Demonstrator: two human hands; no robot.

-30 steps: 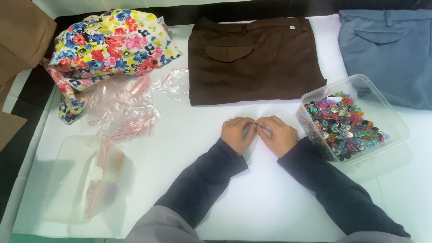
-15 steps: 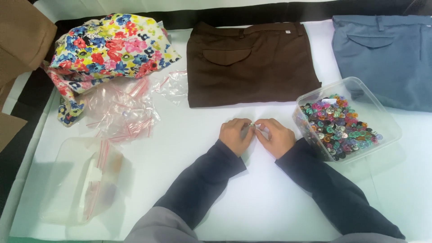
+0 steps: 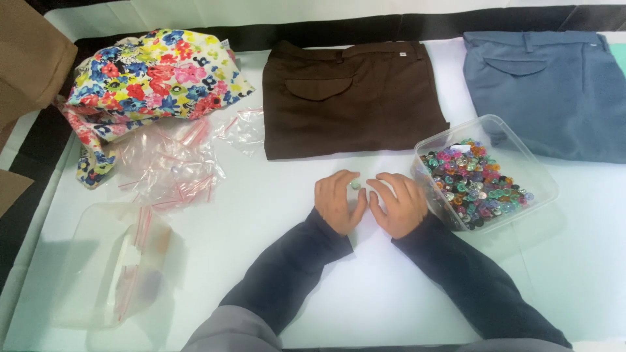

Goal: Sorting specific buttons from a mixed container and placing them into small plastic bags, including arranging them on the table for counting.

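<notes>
A white table [image 3: 274, 215] carries folded brown trousers [image 3: 352, 98] and a clear box of coloured buttons [image 3: 479, 179]. The left hand [image 3: 339, 201] pinches one small pale-green button [image 3: 356, 185] at its fingertips. The right hand [image 3: 398, 203] lies beside it, fingers curled; whether it holds anything I cannot tell. The button looks light, hard and slippery, best pinched by its rim.

- White table [image 3: 274, 221] carries everything.
- Brown trousers [image 3: 352, 98] and blue trousers [image 3: 548, 91] lie folded along its far edge.
- Floral bag [image 3: 150, 72], clear zip bags [image 3: 173, 163], button tub [image 3: 486, 176], clear tub [image 3: 111, 267].
</notes>
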